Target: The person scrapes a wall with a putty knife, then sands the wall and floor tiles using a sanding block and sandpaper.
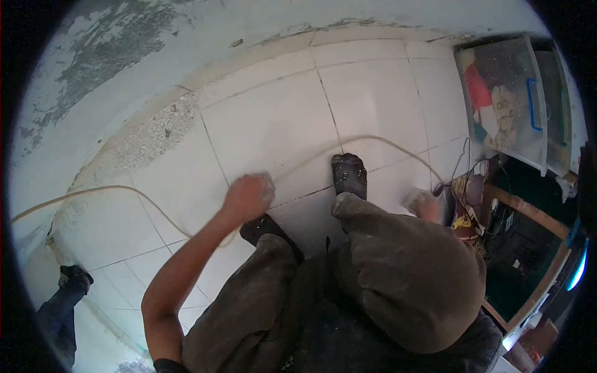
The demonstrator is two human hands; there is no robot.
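Note:
My left hand is low over the tiled floor, just beyond my left foot, with its fingers curled in and blurred at the tips. A long pale cord runs along the floor and passes at or under this hand; whether the fingers grip it is hidden. Near the hand the cord looks faint and smeared. My right hand is partly behind my right knee and blurred, beside a dark bundle of wires and a patterned box. What its fingers do does not show.
My feet in dark socks rest on the white tiles. A clear plastic drawer unit with a blue handle stands at the right, above a wood-framed dark panel. Crumbled plaster lies along the wall. Another person's leg shows at lower left.

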